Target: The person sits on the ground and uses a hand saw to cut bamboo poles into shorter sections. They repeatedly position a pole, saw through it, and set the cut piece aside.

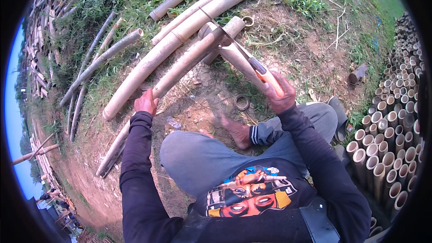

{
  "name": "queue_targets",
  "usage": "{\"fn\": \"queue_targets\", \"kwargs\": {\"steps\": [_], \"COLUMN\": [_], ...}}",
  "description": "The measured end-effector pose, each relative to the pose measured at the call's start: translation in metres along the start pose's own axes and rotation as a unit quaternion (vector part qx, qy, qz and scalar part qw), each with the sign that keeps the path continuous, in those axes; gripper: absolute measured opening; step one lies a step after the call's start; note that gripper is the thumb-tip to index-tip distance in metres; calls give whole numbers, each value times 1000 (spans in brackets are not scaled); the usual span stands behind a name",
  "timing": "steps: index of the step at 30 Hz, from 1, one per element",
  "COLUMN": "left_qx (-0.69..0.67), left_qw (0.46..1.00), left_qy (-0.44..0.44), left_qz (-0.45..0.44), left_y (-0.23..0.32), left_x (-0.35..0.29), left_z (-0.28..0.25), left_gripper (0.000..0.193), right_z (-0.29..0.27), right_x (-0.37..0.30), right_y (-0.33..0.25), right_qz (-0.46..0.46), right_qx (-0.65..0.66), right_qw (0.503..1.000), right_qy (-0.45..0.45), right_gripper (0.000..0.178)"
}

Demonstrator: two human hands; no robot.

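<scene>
My right hand [280, 93] is closed around the orange handle [272, 83] of a handsaw. Its long thin blade [234, 42] slants up and left across a bamboo pole [189, 61], close to the pole's far end. With my left hand [146, 103] I grip that same pole farther down; its fingers are partly hidden. Under the far end, a bamboo support [240, 65] slopes toward my right hand. Another length of bamboo [114, 146] shows below my left hand; whether it continues the held pole, I cannot tell.
Thick bamboo poles [144, 74] lie beyond the held one. Short bamboo rings [241, 102] rest on the dirt by my bare foot [236, 130]. Many cut tubes [380, 171] stand packed at the right. A dark stub [357, 74] lies near them; thinner poles [101, 63] lean left.
</scene>
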State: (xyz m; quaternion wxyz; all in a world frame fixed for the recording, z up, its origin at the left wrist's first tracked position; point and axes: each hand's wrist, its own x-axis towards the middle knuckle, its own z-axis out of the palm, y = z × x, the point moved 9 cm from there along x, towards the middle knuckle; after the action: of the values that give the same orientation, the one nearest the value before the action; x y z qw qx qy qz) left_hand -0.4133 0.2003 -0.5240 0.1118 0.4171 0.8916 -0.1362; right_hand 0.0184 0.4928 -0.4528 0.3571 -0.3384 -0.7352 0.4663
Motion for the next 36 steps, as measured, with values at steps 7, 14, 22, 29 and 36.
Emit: {"fn": "queue_targets", "kwargs": {"steps": [7, 14, 22, 29, 36], "left_qx": [-21, -13, -154, -204, -205], "left_qw": [1000, 984, 953, 976, 978], "left_qy": [14, 172, 245, -45, -12], "left_qz": [-5, 44, 89, 56, 49], "left_y": [0, 45, 89, 116, 142], "left_x": [-1, -64, 16, 76, 90], "left_z": [0, 4, -28, -19, -35], "left_gripper": [55, 68, 73, 74, 68], "right_z": [23, -38, -65, -42, -34], "right_x": [27, 0, -25, 0, 17], "right_y": [2, 34, 56, 21, 22], "right_qz": [14, 89, 137, 45, 70], "right_qx": [7, 152, 135, 90, 81], "right_qw": [1000, 979, 977, 991, 993], "right_qy": [-8, 99, 86, 84, 49], "right_gripper": [42, 42, 47, 49, 48]}}
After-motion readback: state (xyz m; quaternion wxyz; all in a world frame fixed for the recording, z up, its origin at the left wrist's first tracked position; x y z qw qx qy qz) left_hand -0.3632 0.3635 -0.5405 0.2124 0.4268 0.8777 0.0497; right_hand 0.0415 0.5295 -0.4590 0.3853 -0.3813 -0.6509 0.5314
